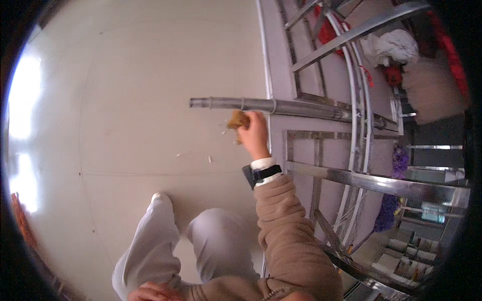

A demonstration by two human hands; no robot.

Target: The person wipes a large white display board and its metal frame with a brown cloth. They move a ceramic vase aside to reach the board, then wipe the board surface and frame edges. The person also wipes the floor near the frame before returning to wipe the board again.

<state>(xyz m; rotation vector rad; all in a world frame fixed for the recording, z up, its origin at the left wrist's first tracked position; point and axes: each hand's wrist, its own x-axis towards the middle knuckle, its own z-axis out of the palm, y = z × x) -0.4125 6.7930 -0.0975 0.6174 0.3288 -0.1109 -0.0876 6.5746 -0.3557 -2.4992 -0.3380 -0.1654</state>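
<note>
My right hand (257, 131) is closed around a brownish-yellow cloth or sponge (238, 119), near the floor beside a grey vertical pipe (226, 103) with ring bands. Small white scraps (210, 158) lie on the pale floor (131, 113) close to that hand. My left hand (150, 292) rests at the bottom edge by my leg; its fingers look partly curled, and whether it holds anything does not show. A dark band with a small device (260, 175) is around my right wrist.
Metal frames (380, 180) stand along the wall at the right, with white pipes (356, 113) among them. Beyond hang purple (388, 210) and red (329, 28) things and a white bundle (399, 47). Boxes or shelves (410, 248) show at the lower right.
</note>
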